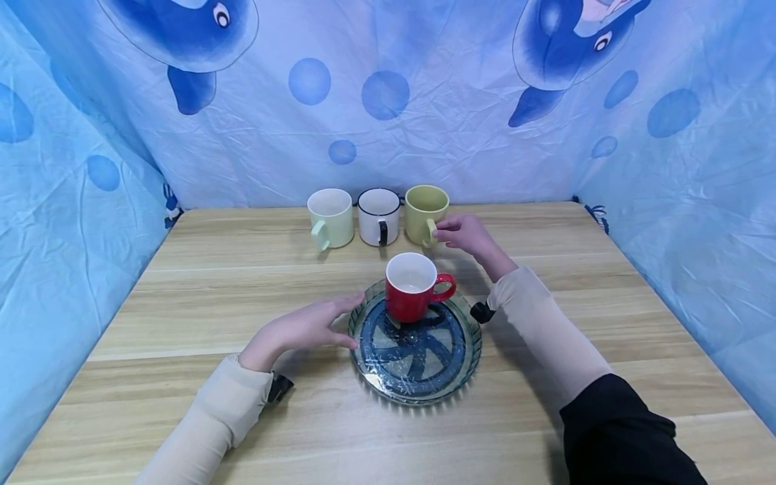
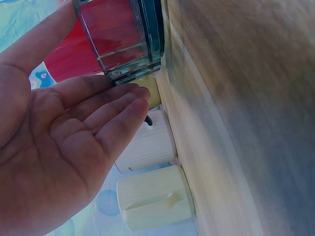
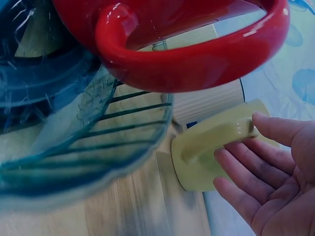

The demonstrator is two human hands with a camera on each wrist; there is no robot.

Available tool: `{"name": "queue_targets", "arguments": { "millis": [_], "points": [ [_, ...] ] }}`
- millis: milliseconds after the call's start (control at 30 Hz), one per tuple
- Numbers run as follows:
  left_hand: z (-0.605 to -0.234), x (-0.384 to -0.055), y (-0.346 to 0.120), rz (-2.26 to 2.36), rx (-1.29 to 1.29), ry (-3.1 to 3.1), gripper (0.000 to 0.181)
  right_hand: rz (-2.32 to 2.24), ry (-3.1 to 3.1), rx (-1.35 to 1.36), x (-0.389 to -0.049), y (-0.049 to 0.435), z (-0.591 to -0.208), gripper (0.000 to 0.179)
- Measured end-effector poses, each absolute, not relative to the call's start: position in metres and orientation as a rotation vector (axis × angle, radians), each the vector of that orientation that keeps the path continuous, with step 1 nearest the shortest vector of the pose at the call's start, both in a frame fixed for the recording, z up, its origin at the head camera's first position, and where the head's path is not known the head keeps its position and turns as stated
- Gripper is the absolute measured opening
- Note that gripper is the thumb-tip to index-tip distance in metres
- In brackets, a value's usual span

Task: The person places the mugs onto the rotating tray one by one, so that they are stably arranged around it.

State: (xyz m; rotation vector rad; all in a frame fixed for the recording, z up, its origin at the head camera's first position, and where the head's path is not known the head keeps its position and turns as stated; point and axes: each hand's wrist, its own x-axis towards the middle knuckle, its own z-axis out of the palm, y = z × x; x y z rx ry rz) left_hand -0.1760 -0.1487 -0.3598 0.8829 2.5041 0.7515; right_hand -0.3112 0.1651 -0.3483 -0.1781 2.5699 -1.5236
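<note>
A red mug (image 1: 407,300) with a white inside stands on the back part of a round glass plate (image 1: 418,399) with a ribbed rim and a dark blue pattern. At the plate's left rim is my left hand (image 1: 306,331), thumb and fingers spread and fairly straight, the fingertips right at the glass. My right hand (image 1: 465,236) reaches past the plate to a yellow-green mug (image 1: 418,225). Its thumb and index finger pinch that mug's handle (image 3: 224,137), as the right wrist view shows; the other fingers are loosely extended below.
In the back row, left of the yellow-green mug, stand a white mug (image 1: 371,225) with a black rim and handle, and a pale green mug (image 1: 336,229). Blue curtains (image 1: 388,148) with dolphin prints close off the back and sides of the wooden table (image 1: 182,296).
</note>
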Motion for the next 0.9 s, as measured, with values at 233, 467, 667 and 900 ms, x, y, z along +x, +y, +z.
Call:
{"name": "queue_targets", "arguments": {
  "millis": [233,467,667,900],
  "points": [
    [-0.3586,-0.1758,-0.1489,0.745,0.884,2.508,0.086,-1.509,2.555,-0.177,-0.3126,0.1629,-0.3519,0.037],
    [-0.3574,-0.1752,-0.1487,0.755,0.89,2.505,0.086,-1.489,2.571,-0.182,-0.3119,0.1627,-0.3535,0.036],
    [-0.3576,-0.1749,-0.149,0.765,0.896,2.504,0.085,-1.442,2.605,-0.164,-0.3124,0.1662,-0.3527,0.035],
    [-0.3578,-0.1752,-0.1489,0.759,0.877,2.496,0.086,-1.401,2.624,-0.146,-0.3131,0.1711,-0.3512,0.033]
  ]
}}
